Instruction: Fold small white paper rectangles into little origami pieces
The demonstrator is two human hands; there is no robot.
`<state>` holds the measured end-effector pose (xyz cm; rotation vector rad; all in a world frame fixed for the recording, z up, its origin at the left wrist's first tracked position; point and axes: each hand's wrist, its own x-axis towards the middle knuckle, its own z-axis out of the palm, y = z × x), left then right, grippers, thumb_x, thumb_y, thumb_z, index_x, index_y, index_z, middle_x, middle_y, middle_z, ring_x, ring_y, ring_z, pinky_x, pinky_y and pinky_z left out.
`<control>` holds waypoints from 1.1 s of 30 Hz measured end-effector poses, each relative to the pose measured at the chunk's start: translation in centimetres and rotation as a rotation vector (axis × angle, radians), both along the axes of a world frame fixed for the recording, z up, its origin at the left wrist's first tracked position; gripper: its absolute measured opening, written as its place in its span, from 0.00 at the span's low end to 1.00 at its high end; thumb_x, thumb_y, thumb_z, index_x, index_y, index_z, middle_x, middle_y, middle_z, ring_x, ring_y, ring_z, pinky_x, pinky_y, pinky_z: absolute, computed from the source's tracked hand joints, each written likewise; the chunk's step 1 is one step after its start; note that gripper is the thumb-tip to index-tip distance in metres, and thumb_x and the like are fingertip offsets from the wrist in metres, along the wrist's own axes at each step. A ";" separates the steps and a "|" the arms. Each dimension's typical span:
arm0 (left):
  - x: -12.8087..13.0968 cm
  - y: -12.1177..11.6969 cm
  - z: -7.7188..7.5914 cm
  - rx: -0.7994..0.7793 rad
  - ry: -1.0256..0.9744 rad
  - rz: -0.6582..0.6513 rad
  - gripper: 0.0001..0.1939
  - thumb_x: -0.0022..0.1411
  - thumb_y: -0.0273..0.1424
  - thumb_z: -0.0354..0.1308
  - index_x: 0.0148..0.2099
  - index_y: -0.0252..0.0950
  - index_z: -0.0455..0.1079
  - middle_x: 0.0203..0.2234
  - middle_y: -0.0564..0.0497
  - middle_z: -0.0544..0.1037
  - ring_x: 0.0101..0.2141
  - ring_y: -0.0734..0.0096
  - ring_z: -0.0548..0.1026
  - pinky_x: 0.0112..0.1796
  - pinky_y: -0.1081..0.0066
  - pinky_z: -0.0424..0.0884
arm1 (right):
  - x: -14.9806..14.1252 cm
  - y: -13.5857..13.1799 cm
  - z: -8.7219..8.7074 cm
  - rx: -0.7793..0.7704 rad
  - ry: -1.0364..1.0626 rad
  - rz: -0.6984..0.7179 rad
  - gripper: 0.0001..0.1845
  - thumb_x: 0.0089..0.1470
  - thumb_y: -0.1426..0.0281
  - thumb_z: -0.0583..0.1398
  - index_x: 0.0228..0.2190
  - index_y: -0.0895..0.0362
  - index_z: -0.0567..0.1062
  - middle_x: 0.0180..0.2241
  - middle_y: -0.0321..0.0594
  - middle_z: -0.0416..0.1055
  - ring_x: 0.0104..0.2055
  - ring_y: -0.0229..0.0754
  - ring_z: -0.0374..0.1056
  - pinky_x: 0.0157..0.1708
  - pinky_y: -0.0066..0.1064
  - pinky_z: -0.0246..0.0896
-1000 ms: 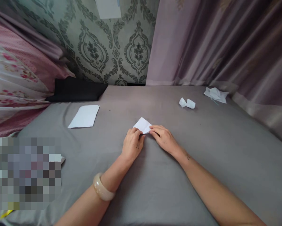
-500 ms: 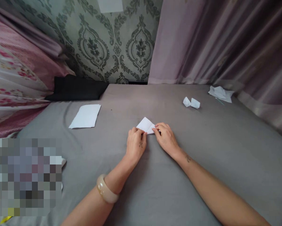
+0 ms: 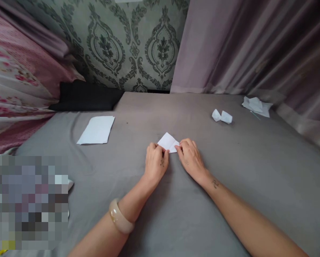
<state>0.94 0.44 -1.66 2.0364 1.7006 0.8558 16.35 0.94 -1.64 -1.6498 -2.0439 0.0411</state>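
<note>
- Head view: left hand and right hand pinching folded white paper, left at near-left edge, right at right corner.
- Paper just ahead, between both, neither clearly nearer; long axis seemingly crosswise, ends part-hidden; peak pointing away.
- Grey cloth underneath.

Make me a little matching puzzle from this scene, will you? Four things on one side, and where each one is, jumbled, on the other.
Things
1. Folded paper
2. Paper stack
3. Pale bangle
4. Black cloth

Places
A. Around the left forearm
B. At the far left, near the patterned wall
C. Held by the left hand and the right hand
D. Lying flat, nearer than B, left of both hands and untouched

Pairs: 1-C, 2-D, 3-A, 4-B
</note>
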 end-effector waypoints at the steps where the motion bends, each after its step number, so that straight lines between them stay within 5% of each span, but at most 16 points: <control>1: 0.0 0.0 -0.1 0.002 0.001 -0.002 0.09 0.62 0.31 0.53 0.33 0.32 0.70 0.34 0.43 0.67 0.38 0.61 0.67 0.42 0.60 0.68 | 0.0 0.0 0.0 0.006 -0.002 0.004 0.10 0.61 0.68 0.51 0.32 0.58 0.70 0.35 0.48 0.69 0.39 0.49 0.63 0.40 0.39 0.61; 23: -0.1 0.1 0.4 -0.014 0.046 -0.044 0.04 0.64 0.29 0.49 0.37 0.36 0.64 0.33 0.46 0.68 0.35 0.64 0.65 0.38 0.64 0.65 | 0.0 0.4 -0.4 0.001 -0.025 -0.025 0.12 0.62 0.66 0.50 0.31 0.57 0.69 0.34 0.49 0.68 0.37 0.49 0.63 0.37 0.40 0.61; 33: -0.1 0.5 0.7 -0.024 0.224 -0.188 0.19 0.67 0.29 0.43 0.50 0.49 0.71 0.38 0.46 0.72 0.37 0.60 0.65 0.36 0.63 0.59 | 0.7 0.2 -0.6 0.043 -0.020 -0.064 0.13 0.60 0.63 0.54 0.27 0.55 0.69 0.32 0.45 0.66 0.34 0.47 0.62 0.35 0.38 0.61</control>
